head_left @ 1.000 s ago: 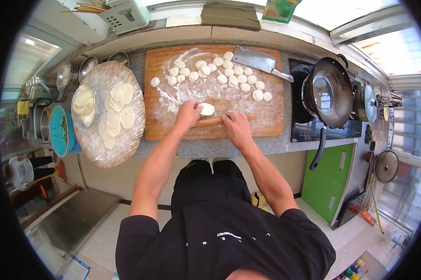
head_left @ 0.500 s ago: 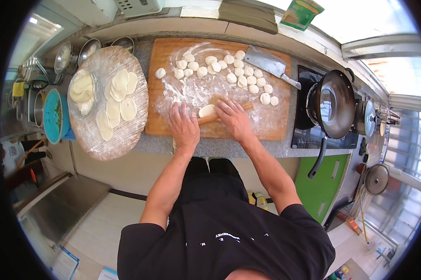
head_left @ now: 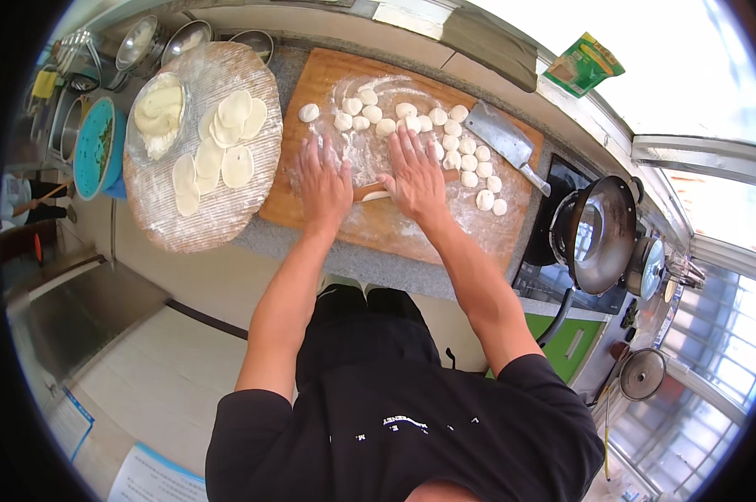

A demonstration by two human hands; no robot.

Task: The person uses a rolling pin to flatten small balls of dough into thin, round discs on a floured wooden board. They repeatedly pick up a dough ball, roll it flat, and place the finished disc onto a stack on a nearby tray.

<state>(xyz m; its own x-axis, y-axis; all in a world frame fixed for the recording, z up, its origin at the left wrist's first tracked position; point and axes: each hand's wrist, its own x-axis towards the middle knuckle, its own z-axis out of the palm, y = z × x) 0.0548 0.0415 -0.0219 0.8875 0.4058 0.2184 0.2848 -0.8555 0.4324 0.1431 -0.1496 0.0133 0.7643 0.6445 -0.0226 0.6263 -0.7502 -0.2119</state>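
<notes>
A wooden rolling pin (head_left: 365, 192) lies across the floured cutting board (head_left: 324, 222), mostly covered by my hands. Both are flat with fingers stretched forward: my left hand (head_left: 325, 186) at its left end, my right hand (head_left: 417, 184) over its right part. A piece of dough (head_left: 377, 196) peeks out beneath the pin between them. Beyond my fingers several small round dough pieces (head_left: 385, 127) are scattered on the board. To the left, rolled dough wrappers (head_left: 238, 166) and a plate of soft dough (head_left: 159, 113) rest on a round ridged tray (head_left: 202, 230).
A cleaver (head_left: 502, 134) lies at the board's far right. Farther right a wok (head_left: 604, 234) sits on the cooktop, its handle pointing toward me. At the left stand a turquoise basin (head_left: 82, 159) and metal bowls (head_left: 185, 38). A green pouch (head_left: 585, 65) stands on the sill.
My hands have slid forward over the rolling pin, and their fingers have straightened out. The dough is now mostly covered. The whole view has turned somewhat.
</notes>
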